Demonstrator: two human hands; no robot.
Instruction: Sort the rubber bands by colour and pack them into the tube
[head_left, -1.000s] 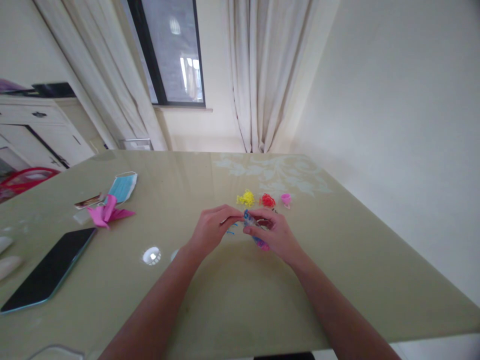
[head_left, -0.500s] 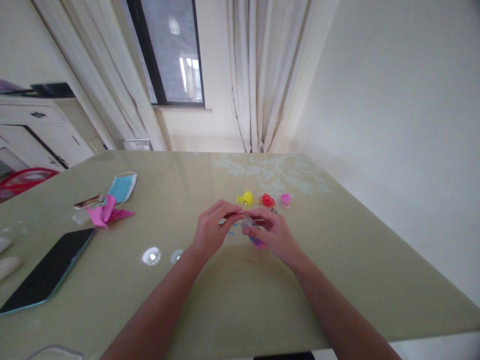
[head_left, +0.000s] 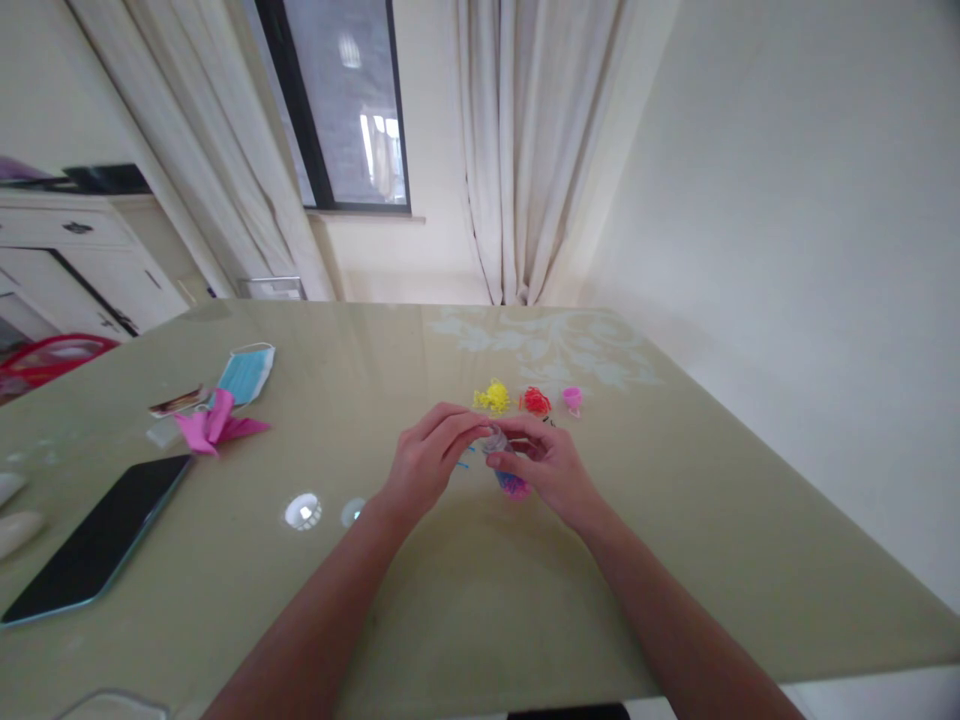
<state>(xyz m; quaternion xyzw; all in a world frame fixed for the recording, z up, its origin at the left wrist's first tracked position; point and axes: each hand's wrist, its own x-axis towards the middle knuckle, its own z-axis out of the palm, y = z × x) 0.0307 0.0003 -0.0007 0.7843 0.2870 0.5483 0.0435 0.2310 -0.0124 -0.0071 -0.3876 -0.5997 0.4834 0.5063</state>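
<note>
My right hand wraps its thumb and fingers round a small clear container with pink and blue bits inside. It is tilted, its narrow greyish end towards the left hand and its colourful end lower and nearer me. The fingers of my left hand are pressed together at the narrow end, and they partly hide it. Whether the container is a bottle or a twisted bag I cannot tell. Just beyond the hands lie a yellow pile of small bands, a red pile and a small pink cup-shaped piece.
Thin blue pieces lie beside my left hand. Further left on the table are a pink folded-paper shape, a blue face mask and a dark tablet-like slab. A wall borders the right side.
My left fingers have shifted slightly at the container's narrow end. The container has turned a little, and more of its pink and blue contents shows below my right hand.
</note>
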